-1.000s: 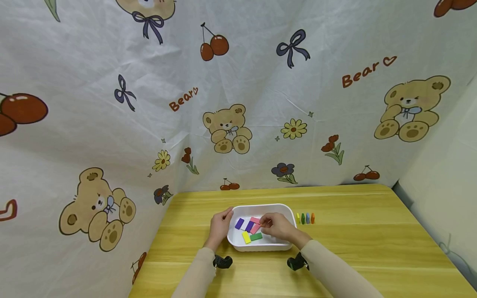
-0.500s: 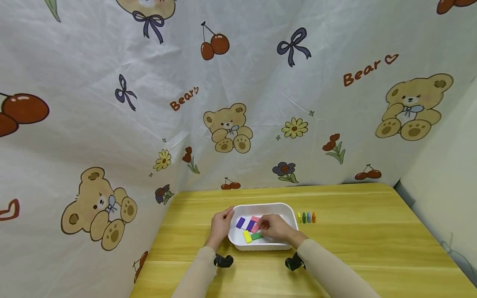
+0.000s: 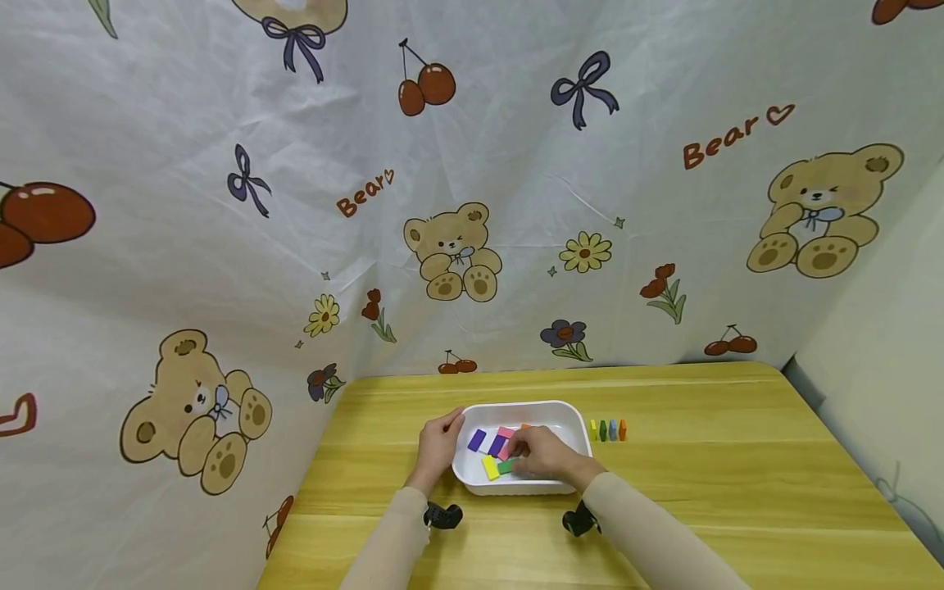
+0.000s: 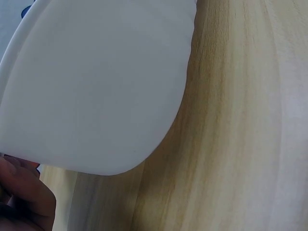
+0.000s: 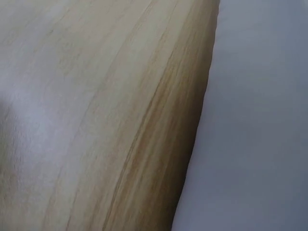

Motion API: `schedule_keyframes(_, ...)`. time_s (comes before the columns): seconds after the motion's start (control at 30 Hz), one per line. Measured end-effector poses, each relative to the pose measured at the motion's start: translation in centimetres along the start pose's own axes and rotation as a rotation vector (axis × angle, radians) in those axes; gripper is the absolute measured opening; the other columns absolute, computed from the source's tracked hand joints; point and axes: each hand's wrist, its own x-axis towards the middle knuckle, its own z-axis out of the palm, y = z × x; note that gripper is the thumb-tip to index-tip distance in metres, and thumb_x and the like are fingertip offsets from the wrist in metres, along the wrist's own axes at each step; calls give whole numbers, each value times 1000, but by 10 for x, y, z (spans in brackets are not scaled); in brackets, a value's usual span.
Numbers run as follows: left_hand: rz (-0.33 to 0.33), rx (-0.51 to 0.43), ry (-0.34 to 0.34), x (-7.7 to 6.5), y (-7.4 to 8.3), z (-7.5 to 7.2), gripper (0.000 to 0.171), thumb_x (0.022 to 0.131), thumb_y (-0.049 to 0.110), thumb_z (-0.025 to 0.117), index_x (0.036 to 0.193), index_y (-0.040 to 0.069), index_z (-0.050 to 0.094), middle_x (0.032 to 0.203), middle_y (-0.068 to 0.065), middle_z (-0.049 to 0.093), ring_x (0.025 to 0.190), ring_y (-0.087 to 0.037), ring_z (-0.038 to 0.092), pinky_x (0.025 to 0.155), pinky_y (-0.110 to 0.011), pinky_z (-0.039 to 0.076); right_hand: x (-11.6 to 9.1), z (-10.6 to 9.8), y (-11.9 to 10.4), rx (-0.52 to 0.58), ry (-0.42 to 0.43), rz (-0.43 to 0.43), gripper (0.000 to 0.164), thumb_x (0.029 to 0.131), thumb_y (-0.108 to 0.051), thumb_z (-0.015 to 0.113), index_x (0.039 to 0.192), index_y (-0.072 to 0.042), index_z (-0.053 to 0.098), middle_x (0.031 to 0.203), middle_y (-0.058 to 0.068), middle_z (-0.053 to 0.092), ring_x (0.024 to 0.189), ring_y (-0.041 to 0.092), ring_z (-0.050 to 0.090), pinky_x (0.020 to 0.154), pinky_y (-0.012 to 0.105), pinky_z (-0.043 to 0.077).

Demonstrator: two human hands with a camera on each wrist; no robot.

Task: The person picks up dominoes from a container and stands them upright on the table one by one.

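A white plastic tray (image 3: pixel 516 489) stands on the table with small flat rectangular blocks lying in it. My left hand (image 3: pixel 437 451) grips its left rim; in the left wrist view, the curled fingers (image 4: pixel 29 192) are at the tray's edge. Inside the tray, my right hand (image 3: pixel 546 453) has bent fingers at the right end of a green block (image 3: pixel 506 467); whether they pinch it is hidden. Close by lie a yellow block (image 3: pixel 490 468), purple blocks (image 3: pixel 477 440), pink blocks (image 3: pixel 505 432) and a white one. An orange block (image 3: pixel 525 426) peeks out behind the right hand.
Right of the tray, yellow, green, blue and orange blocks (image 3: pixel 613 430) stand on edge in a row on the wooden table (image 3: pixel 708 459). A bear-print cloth (image 3: pixel 516 164) hangs behind and to the left. The right wrist view shows only tray wall and table.
My right hand has moved slightly left and nearer me, from the pink blocks to the green one. The orange block behind it has come into sight. My left hand keeps its place.
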Motion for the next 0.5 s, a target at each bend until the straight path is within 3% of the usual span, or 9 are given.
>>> schedule_keyframes(0.27,-4,3,0,-1,3,-1,34,106,28,60,135,12,70,138,-9,67,134,-31,60,111,-47,51,-1,-1,-5,-30,-37,-2,24,79,-11,88,97,-9,73,93,2,72,86,17,59,78,29,52)
schedule_keyframes(0.5,-17,8,-7,-3,5,-1,35,106,27,59,136,10,68,139,-10,67,134,-33,59,111,-48,51,-3,-3,-5,-48,-47,21,20,81,-11,85,97,-10,73,92,2,71,84,12,56,77,27,52)
